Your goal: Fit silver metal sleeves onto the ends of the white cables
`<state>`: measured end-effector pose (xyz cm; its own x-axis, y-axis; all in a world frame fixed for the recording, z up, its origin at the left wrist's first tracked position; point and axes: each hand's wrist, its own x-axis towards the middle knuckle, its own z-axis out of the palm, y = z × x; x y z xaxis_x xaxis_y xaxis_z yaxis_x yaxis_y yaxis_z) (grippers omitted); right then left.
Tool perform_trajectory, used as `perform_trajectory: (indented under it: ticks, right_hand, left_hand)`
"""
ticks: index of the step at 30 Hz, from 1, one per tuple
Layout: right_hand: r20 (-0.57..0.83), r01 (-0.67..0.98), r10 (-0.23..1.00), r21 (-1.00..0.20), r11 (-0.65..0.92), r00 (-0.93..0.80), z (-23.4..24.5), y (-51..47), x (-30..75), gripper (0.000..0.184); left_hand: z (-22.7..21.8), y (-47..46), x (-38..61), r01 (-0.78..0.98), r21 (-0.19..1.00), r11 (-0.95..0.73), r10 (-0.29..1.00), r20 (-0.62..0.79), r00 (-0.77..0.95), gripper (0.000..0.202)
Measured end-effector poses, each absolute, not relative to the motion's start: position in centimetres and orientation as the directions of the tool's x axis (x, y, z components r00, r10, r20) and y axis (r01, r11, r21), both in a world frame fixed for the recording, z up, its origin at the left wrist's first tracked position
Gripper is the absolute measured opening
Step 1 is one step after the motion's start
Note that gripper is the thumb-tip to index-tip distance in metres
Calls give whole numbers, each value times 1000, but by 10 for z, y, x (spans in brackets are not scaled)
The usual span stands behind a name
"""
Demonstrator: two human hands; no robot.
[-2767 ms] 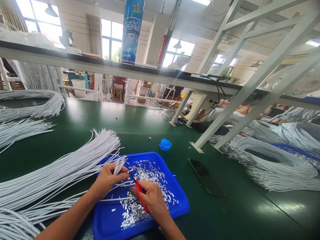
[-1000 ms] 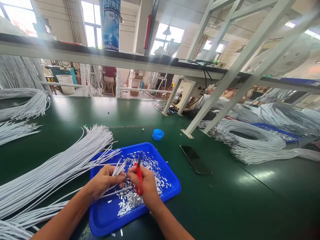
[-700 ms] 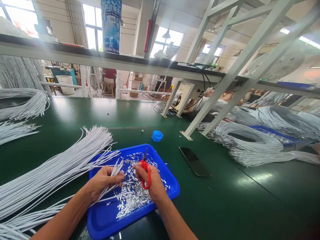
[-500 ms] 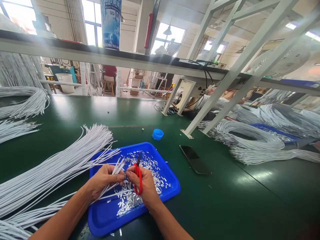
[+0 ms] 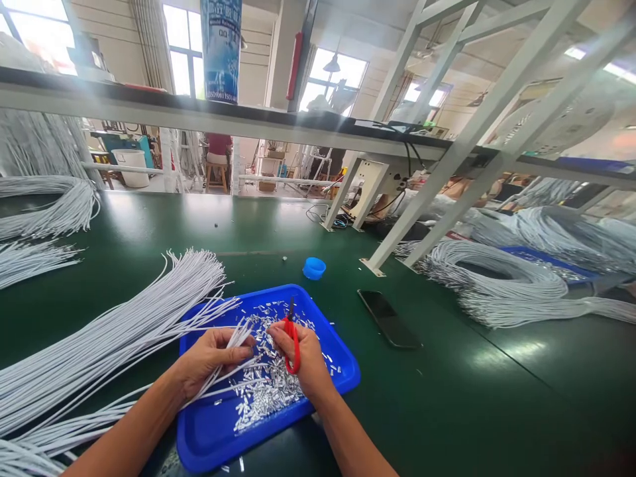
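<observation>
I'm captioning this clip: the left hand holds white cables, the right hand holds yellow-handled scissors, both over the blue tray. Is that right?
Not quite: the head view shows the scissors have red handles, not yellow. The left hand holds white cables, the right hand the scissors, both over the blue tray.

At lower right of the frame, the glossy green worktop (image 5: 472,411) leaves wide passage below the flat black phone (image 5: 387,319). At left, the long bundle of white cables (image 5: 124,324), some ends over the rectangular blue plastic tray (image 5: 348,379), blocks a low sweep; the round blue plastic cap (image 5: 314,271) and slanting white metal legs (image 5: 420,205) obstruct centre and upper right.
</observation>
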<state>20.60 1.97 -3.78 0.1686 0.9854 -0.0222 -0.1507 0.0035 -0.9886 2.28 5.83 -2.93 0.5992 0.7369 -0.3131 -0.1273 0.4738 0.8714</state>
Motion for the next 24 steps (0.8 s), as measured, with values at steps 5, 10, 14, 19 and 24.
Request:
perform_trajectory:
  ticks: [5,10,14,19,24]
  right_hand:
    - [-68,-160,998,-985,-65,17,-36,18,204,31]
    - [-114,-231,992,-965,-125,-59,-37,19,208,35]
    - [-67,-151,997,-986,-73,-40,-37,20,207,36]
    - [128,345,992,-931,116,12,-31,18,207,32]
    - [518,810,853,-473,346,-61,-34,16,209,25]
  left_hand:
    - [-25,57,21,-112,891,440,733,-285,618,24]
    - [-24,58,20,-18,918,397,697,-289,656,34]
    - [-28,61,18,-59,867,494,706,-361,609,25]
    - [-28,64,16,-188,778,600,692,-387,609,21]
    - [-31,68,14,-270,726,633,710,-405,576,20]
